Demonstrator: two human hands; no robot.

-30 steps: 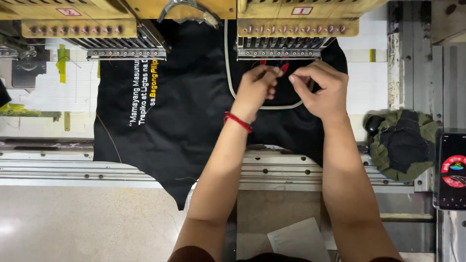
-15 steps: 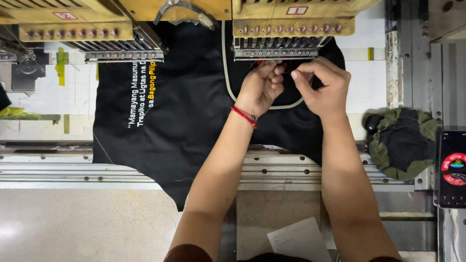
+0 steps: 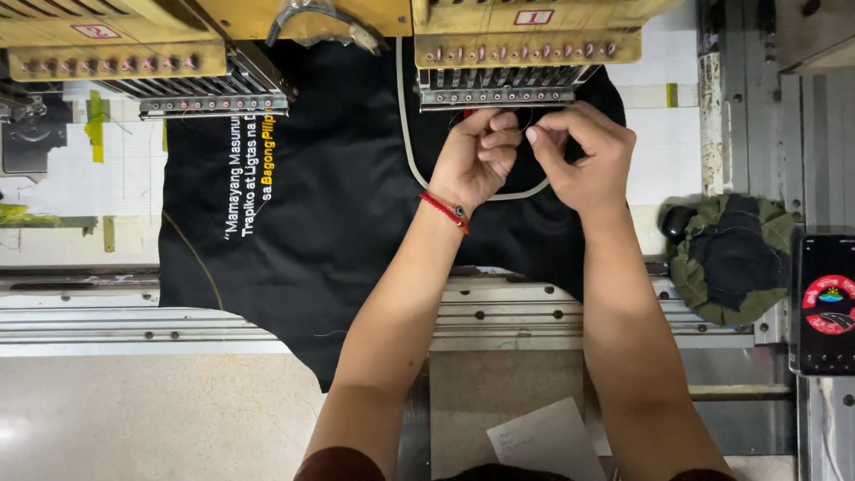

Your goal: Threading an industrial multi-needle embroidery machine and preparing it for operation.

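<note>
A black shirt (image 3: 338, 214) with white and yellow lettering lies spread under the yellow embroidery machine, held in a pale oval hoop (image 3: 408, 151). Both my hands work just below the right-hand needle head (image 3: 508, 85). My left hand (image 3: 476, 165), with a red bracelet at the wrist, has its fingers curled tight. My right hand (image 3: 583, 160) pinches thumb against forefinger. A fine thread (image 3: 524, 118) runs between the two hands and up toward the needles. The hands hide the cloth directly under the needles.
A second needle head (image 3: 178, 85) sits at the left. A crumpled olive and black cloth (image 3: 726, 258) lies at the right beside a phone (image 3: 828, 303). Metal rails (image 3: 178, 325) cross the front, and a white paper (image 3: 543, 441) lies near my body.
Both hands have crept slightly up toward the needle row and closer together; the shirt and hoop have not moved.
</note>
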